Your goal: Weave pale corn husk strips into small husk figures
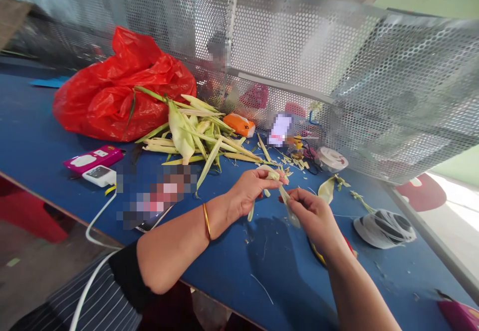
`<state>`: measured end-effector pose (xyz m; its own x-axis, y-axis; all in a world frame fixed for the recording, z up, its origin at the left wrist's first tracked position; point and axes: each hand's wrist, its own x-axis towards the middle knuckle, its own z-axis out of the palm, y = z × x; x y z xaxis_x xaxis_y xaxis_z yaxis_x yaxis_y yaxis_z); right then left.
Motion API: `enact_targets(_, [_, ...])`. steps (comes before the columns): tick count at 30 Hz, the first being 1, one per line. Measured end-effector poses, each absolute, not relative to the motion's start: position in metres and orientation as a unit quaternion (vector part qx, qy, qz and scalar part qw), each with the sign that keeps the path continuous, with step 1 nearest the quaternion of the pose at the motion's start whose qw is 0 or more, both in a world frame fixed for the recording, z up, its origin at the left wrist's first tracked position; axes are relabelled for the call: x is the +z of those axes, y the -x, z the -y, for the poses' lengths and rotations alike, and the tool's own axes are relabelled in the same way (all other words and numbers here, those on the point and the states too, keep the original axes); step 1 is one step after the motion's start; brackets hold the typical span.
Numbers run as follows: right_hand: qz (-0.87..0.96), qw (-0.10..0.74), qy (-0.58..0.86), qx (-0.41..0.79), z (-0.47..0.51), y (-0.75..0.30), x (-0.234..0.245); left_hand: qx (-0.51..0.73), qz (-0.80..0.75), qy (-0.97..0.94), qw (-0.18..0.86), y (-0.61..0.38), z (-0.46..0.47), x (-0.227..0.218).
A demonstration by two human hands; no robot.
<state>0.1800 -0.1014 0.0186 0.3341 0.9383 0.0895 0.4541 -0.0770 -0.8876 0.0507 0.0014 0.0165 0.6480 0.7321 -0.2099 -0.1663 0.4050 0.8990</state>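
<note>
Over the blue table [220, 271], my left hand [249, 189] is closed around a small pale bundle of folded corn husk [273, 175]. Fingers of my right hand [314, 216] pinch a thin, pale husk strip [289, 207], whose upper end meets the bundle. Another narrow strip [250, 212] hangs below my left palm. Partly hidden under my right wrist is a tool with a yellow and red edge [317, 253]. A spool of whitish thread [384, 229] lies right of that hand. Cut scraps [295, 161] are scattered beyond my fingers.
A heap of husks [183, 134] lies before a red plastic bag [130, 96]. An orange packet [239, 124], a tape roll [332, 159], a phone [160, 196] and a white device [99, 175] with a cable surround the work. A perforated metal screen [284, 42] borders the far side.
</note>
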Motion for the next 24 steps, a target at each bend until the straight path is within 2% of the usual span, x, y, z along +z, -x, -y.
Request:
enact_targets(10, [0.476, 0.432, 0.691, 0.331, 0.104, -0.183, 0.027, 0.298, -0.305, -0.456, 0.781, -0.050, -0.002, 0.020])
enact_targets(24, [0.539, 0.376, 0.688, 0.308, 0.102, -0.191, 0.019, 0.295, -0.281, -0.461, 0.789, -0.050, 0.001, 0.018])
